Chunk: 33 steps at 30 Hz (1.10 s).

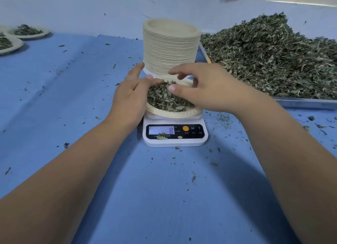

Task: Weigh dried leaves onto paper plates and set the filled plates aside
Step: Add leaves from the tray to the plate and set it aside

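Observation:
A white kitchen scale [175, 134] stands mid-table, its display reading 8. On it rests a paper plate [173, 113] with a heap of dried leaves [165, 98]. My left hand [130, 96] lies at the plate's left rim, fingers spread and touching the leaves. My right hand [202, 88] hovers over the plate's right side, fingers loosely apart above the leaves, thumb near the pile. Neither hand clearly grips anything. Behind the scale rises a tall stack of empty paper plates [170, 47].
A metal tray [306, 102] at the right holds a big mound of dried leaves [273, 56]. Two filled plates [27, 32] sit at the far left. Leaf crumbs are scattered over the blue table cover [164, 198].

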Available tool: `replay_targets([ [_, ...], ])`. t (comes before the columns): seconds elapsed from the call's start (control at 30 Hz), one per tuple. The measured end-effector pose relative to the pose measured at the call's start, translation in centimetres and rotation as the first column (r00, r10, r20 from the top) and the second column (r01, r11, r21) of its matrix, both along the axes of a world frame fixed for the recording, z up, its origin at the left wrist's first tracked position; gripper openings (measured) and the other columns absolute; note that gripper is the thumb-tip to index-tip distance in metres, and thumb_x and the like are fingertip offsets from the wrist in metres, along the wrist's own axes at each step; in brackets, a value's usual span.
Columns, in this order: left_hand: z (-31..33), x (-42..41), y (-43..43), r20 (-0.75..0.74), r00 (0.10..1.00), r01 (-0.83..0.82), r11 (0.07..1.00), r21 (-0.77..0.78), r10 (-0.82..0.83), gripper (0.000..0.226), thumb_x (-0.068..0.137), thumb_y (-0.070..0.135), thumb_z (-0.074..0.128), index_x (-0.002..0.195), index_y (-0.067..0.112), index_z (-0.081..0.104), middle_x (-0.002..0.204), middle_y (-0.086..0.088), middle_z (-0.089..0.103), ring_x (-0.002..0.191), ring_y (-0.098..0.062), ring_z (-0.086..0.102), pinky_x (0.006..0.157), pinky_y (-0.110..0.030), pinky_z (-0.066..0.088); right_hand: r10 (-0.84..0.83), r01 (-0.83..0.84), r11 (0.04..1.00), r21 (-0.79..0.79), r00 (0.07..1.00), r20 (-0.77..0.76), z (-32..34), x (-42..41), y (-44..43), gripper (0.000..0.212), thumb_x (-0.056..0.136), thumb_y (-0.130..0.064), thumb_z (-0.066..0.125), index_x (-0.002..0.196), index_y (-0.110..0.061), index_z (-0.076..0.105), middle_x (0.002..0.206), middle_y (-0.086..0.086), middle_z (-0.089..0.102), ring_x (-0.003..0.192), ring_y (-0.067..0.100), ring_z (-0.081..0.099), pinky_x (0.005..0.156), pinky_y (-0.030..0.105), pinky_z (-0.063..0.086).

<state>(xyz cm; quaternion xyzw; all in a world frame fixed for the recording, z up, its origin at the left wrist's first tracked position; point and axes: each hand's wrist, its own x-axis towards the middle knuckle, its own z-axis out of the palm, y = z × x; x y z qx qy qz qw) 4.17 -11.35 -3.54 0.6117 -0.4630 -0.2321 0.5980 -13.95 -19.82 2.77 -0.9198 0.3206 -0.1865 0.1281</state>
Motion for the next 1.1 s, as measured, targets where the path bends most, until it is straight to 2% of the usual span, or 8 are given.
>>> replay_targets([
  [0.13,0.4,0.3,0.1,-0.09,0.992,-0.096,0.994,-0.044,0.092,0.042,0.073,0.055,0.048,0.091,0.038,0.081,0.153,0.021,0.047,0.13,0.01,0.048,0.12,-0.037,0.033,0.012,-0.017,0.999,-0.034,0.99,-0.139,0.2,2.1,0.2,0.052,0.089,-0.064,0.06,0.136,-0.043,0.056,0.124,-0.015,0.063,0.092,0.001,0.058,0.088,0.029,0.046],
  [0.23,0.2,0.7,0.0,-0.12,0.988,-0.1,0.994,-0.037,0.095,0.038,0.083,0.046,0.044,0.089,0.037,0.08,0.156,0.015,0.047,0.141,0.001,0.041,0.121,-0.042,0.032,0.008,-0.023,0.994,-0.11,0.99,-0.138,0.0,3.2,-0.3,0.03,0.092,-0.047,0.066,0.12,-0.038,0.069,0.107,-0.014,0.067,0.097,0.008,0.056,0.075,0.022,0.044],
  [0.3,0.1,0.8,0.0,-0.118,0.989,-0.097,0.995,-0.032,0.092,0.038,0.085,0.045,0.042,0.088,0.038,0.08,0.156,0.014,0.047,0.143,0.001,0.039,0.121,-0.042,0.032,0.009,-0.016,0.994,-0.104,0.998,-0.069,0.1,3.6,-0.6,0.015,0.092,-0.031,0.068,0.105,-0.034,0.076,0.091,-0.017,0.065,0.089,0.004,0.057,0.07,0.015,0.043],
  [0.37,0.0,0.8,-0.1,-0.117,0.989,-0.091,0.996,-0.027,0.087,0.039,0.085,0.047,0.042,0.087,0.038,0.08,0.156,0.015,0.047,0.142,0.001,0.04,0.122,-0.042,0.031,-0.007,0.009,0.995,-0.097,1.0,0.023,0.2,3.7,-0.9,0.012,0.09,-0.026,0.07,0.096,-0.032,0.078,0.084,-0.017,0.067,0.081,0.001,0.057,0.074,0.016,0.045],
  [0.5,0.2,0.7,-0.1,-0.129,0.989,-0.069,0.997,-0.021,0.066,0.039,0.082,0.048,0.045,0.092,0.035,0.08,0.157,0.015,0.046,0.14,0.003,0.04,0.122,-0.042,0.031,-0.017,0.03,0.998,-0.06,0.977,0.213,0.5,3.5,-1.1,0.01,0.088,-0.024,0.072,0.092,-0.031,0.078,0.071,-0.024,0.062,0.065,-0.013,0.054,0.063,0.005,0.039],
  [0.6,0.3,0.4,0.0,-0.137,0.989,-0.052,0.998,-0.027,0.048,0.039,0.08,0.049,0.046,0.093,0.036,0.08,0.158,0.014,0.045,0.142,0.002,0.04,0.122,-0.041,0.031,-0.013,0.033,0.997,-0.063,0.958,0.286,0.7,3.3,-0.9,0.011,0.088,-0.022,0.072,0.093,-0.029,0.079,0.068,-0.026,0.059,0.063,-0.017,0.052,0.063,0.003,0.035],
  [0.87,0.0,0.3,-0.1,-0.072,0.995,-0.075,0.997,-0.034,0.072,0.049,0.089,0.052,0.039,0.12,0.034,0.073,0.158,0.014,0.045,0.146,0.001,0.035,0.123,-0.043,0.029,-0.101,0.143,0.989,-0.042,0.85,0.516,0.6,1.7,-0.8,0.013,0.089,-0.018,0.07,0.097,-0.024,0.08,0.075,-0.023,0.066,0.067,-0.006,0.057,0.07,0.014,0.046],
  [1.1,-0.6,1.2,-0.8,-0.15,0.985,-0.078,0.995,0.06,0.086,0.033,0.105,0.039,0.038,0.117,0.045,0.069,0.141,0.019,0.054,0.139,-0.003,0.043,0.121,-0.044,0.031,-0.323,0.44,0.898,-0.032,0.705,0.631,0.2,-4.2,-4.0,0.021,0.094,-0.024,0.063,0.11,-0.026,0.077,0.092,-0.01,0.073,0.083,0.01,0.068,0.082,0.033,0.058],
])
